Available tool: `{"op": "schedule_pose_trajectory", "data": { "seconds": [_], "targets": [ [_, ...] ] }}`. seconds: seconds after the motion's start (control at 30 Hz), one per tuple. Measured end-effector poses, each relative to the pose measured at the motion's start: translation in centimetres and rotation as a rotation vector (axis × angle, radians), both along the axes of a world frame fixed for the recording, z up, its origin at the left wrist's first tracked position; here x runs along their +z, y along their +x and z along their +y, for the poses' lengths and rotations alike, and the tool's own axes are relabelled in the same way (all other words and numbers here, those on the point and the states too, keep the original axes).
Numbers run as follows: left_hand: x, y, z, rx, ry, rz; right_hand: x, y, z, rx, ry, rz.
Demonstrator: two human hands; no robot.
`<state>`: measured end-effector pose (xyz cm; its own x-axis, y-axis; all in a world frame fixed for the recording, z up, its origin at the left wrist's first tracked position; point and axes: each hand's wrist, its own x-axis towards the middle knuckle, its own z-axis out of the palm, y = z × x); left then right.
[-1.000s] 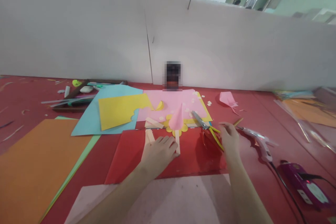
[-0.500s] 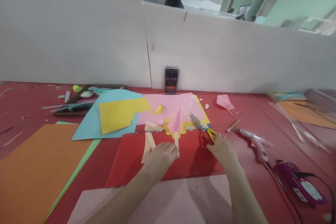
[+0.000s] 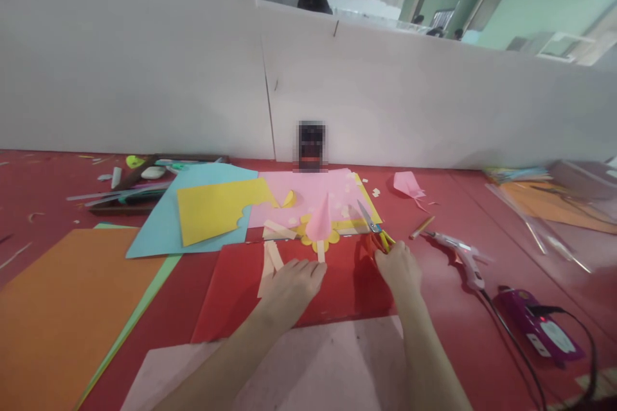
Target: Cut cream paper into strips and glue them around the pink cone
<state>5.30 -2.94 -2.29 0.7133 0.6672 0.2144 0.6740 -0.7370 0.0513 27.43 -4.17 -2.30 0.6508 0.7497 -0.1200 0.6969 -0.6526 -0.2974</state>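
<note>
My left hand lies flat, fingers together, on a red paper sheet and on a pale strip of paper. More pale strips lie just left of it. My right hand is closed round the yellow handles of scissors, whose blades point up and left over the pink sheet. A pink paper cone sits on a yellow scalloped piece just beyond my left fingers.
Yellow, blue, pink and orange sheets lie around. A glue gun with its cable, a purple box and a pencil lie on the right. Tools sit at the back left. A white partition closes the back.
My right hand moved left from the pencil to the scissors and closed on their handles; the blades swung up. My left hand stayed on the strip.
</note>
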Motion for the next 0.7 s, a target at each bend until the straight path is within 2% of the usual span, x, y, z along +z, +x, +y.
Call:
{"op": "schedule_pose_trajectory", "data": {
  "seconds": [0.17,0.3,0.37,0.5,0.57,0.7],
  "targets": [
    [-0.2,-0.3,0.0,0.017,-0.047,-0.031,-0.3,1.4,-0.4,-0.068,0.041,0.104],
    [0.0,-0.4,0.1,0.047,-0.078,-0.284,-0.7,2.7,-0.5,-0.095,0.149,0.195],
    [0.5,-0.5,0.4,0.135,-0.136,-0.500,-1.0,3.0,-0.4,-0.095,0.248,0.253],
    [1.4,-0.9,1.4,0.432,-0.344,-0.852,-1.2,2.8,-0.2,-0.066,0.463,0.402],
    [1.4,-1.2,2.0,0.527,-0.435,-0.941,-1.1,2.4,-0.1,-0.052,0.596,0.554],
    [0.8,-1.5,2.8,0.563,-0.533,-0.980,-0.5,1.2,0.0,-0.095,0.850,0.856]
  ]
}}
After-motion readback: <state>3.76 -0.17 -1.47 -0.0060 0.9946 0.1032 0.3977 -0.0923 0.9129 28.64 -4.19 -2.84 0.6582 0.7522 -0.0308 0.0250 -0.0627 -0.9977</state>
